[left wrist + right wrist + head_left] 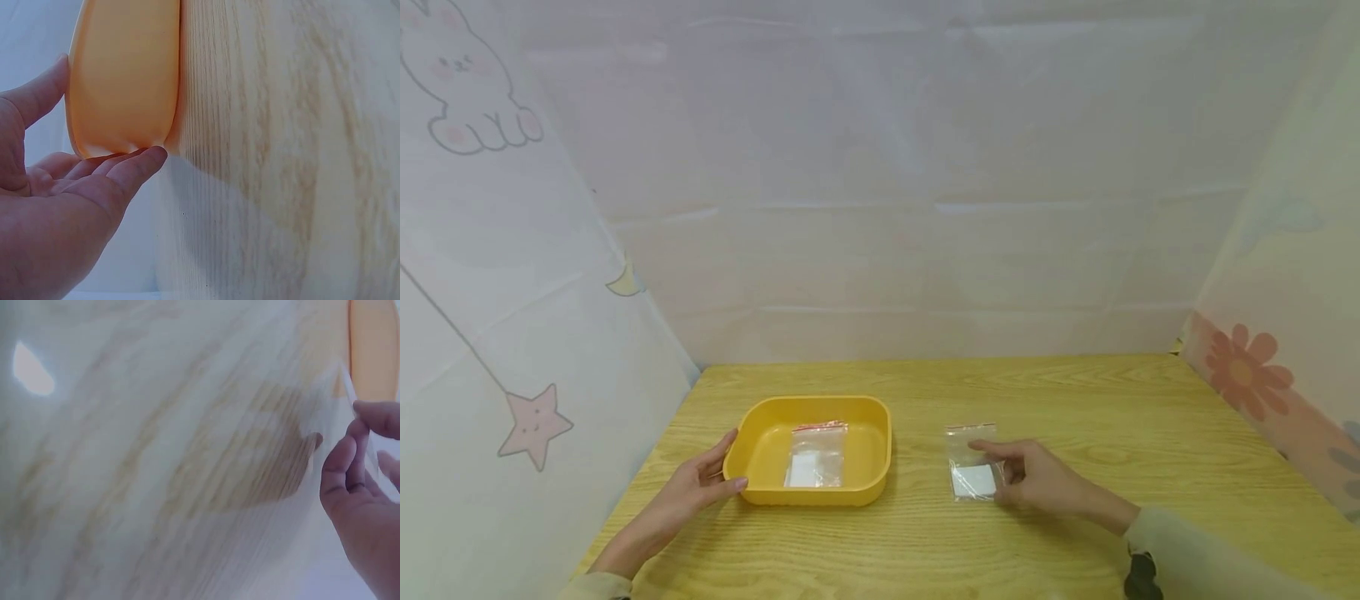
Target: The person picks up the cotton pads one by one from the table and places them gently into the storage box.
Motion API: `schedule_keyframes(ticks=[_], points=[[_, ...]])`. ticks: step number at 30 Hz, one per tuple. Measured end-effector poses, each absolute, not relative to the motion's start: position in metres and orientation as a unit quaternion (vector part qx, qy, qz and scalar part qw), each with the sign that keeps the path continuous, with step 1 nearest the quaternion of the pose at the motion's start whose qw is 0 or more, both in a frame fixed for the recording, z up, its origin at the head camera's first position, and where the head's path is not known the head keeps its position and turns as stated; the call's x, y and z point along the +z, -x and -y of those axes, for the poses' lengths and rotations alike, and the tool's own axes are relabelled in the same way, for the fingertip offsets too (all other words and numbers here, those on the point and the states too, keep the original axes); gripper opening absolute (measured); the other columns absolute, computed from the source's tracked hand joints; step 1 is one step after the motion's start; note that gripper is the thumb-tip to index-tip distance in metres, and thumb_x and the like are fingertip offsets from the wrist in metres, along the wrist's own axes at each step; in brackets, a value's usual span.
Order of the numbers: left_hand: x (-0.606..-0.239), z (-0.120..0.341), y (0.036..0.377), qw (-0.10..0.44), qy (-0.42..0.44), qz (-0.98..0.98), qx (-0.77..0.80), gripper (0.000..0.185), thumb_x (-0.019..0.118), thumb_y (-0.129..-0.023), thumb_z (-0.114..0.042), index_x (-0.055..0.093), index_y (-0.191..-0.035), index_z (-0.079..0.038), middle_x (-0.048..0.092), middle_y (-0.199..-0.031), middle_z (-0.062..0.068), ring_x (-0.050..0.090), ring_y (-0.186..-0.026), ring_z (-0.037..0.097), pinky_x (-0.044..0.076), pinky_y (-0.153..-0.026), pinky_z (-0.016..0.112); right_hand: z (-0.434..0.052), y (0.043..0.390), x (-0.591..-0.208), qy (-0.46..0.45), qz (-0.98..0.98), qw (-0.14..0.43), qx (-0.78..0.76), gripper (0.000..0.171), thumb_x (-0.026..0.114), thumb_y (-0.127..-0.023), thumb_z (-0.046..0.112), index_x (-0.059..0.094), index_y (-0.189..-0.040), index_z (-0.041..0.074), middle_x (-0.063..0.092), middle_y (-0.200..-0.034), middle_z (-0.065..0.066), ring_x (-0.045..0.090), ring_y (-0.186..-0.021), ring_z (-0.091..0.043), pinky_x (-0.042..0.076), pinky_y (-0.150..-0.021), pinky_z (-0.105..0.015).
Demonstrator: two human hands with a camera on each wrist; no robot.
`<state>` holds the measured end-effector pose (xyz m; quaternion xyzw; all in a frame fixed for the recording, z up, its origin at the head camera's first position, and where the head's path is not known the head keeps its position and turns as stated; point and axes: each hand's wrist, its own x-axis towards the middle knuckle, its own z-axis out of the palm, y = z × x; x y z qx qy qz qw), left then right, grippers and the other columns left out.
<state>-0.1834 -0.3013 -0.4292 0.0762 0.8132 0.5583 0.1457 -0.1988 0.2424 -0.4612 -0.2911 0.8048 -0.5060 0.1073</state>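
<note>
Right hand (1037, 482), grip seemingly pinching the bag (973, 462); left hand (703, 483), spread, touches the yellow tray (808, 497).

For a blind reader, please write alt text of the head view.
A left hand rests against a yellow tray holding one small clear bag, while a right hand touches a second clear bag lying on the wooden table.

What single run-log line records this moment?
left hand steadies yellow tray | bag in tray | right hand touches bag on table
</note>
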Motion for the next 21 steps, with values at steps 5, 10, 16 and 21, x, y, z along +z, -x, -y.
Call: schedule_keyframes(ticks=[5, 10, 16, 21], points=[[-0.428, 0.301, 0.183, 0.147, -0.077, -0.815, 0.556, 0.088, 0.069, -0.105, -0.024, 0.011, -0.17, -0.009, 0.009, -0.173, 0.02, 0.026, -0.152, 0.047, 0.044, -0.114, 0.049, -0.243, 0.201, -0.461, 0.287, -0.779, 0.155, -0.536, 0.076, 0.078, -0.088, -0.005, 0.043, -0.155, -0.01, 0.068, -0.104, -0.02, 0.042, -0.063, -0.004, 0.042, -0.056, -0.02], [-0.429, 0.301, 0.183, 0.15, -0.082, -0.809, 0.562, 0.087, 0.068, -0.106, -0.023, 0.011, -0.17, -0.007, 0.008, -0.173, 0.019, 0.025, -0.153, 0.046, 0.046, -0.113, 0.045, -0.244, 0.202, -0.455, 0.285, -0.757, 0.184, -0.559, 0.08, 0.077, -0.09, -0.004, 0.036, -0.158, -0.01, 0.063, -0.129, -0.031, 0.042, -0.067, -0.007, 0.043, -0.062, -0.022], [-0.43, 0.302, 0.183, 0.148, -0.082, -0.81, 0.561, 0.087, 0.068, -0.106, -0.023, 0.011, -0.17, -0.008, 0.01, -0.173, 0.019, 0.025, -0.153, 0.046, 0.046, -0.112, 0.044, -0.239, 0.206, -0.437, 0.308, -0.742, 0.184, -0.566, 0.078, 0.074, -0.093, -0.004, 0.033, -0.16, -0.009, 0.035, -0.16, -0.034, 0.042, -0.071, -0.009, 0.041, -0.063, -0.025], [-0.43, 0.302, 0.183, 0.147, -0.079, -0.813, 0.558, 0.088, 0.069, -0.105, -0.024, 0.012, -0.17, -0.009, 0.008, -0.173, 0.019, 0.025, -0.152, 0.047, 0.045, -0.113, 0.048, -0.232, 0.212, -0.417, 0.305, -0.731, 0.186, -0.582, 0.08, 0.073, -0.095, -0.003, 0.03, -0.162, -0.006, 0.033, -0.162, -0.032, 0.042, -0.075, -0.011, 0.043, -0.068, -0.026]])
